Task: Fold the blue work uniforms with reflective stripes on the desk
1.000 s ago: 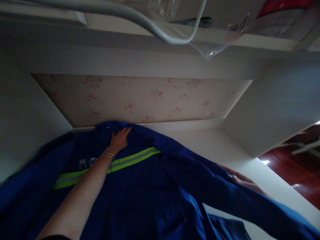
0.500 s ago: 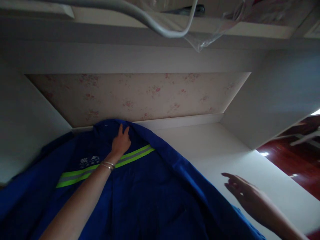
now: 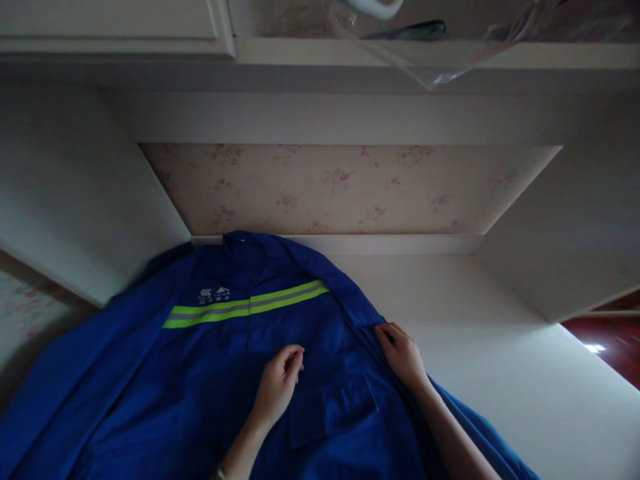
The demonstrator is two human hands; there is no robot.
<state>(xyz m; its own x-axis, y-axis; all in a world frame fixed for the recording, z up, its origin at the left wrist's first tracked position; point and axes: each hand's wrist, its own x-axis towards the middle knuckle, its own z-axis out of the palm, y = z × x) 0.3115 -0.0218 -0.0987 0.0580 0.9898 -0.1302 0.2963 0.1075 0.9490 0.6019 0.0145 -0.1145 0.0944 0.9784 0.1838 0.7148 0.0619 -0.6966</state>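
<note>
A blue work jacket (image 3: 200,373) with a yellow-green and grey reflective stripe (image 3: 247,304) lies spread on a white surface, collar toward the back wall. My left hand (image 3: 279,387) hovers over the jacket's middle, just above a chest pocket (image 3: 333,410), with its fingers loosely curled and nothing in them. My right hand (image 3: 403,353) rests on the jacket's right front edge, fingers pressed on the fabric.
The white desk surface (image 3: 500,373) runs off to the right, boxed in by white side panels and floral wallpaper (image 3: 345,190) behind. A shelf (image 3: 425,53) above holds clear plastic. Dark red floor (image 3: 610,333) shows at far right.
My left hand has drawn back from the collar to the jacket's middle. My right hand moved left from above the desk onto the jacket's front edge. The view shifted.
</note>
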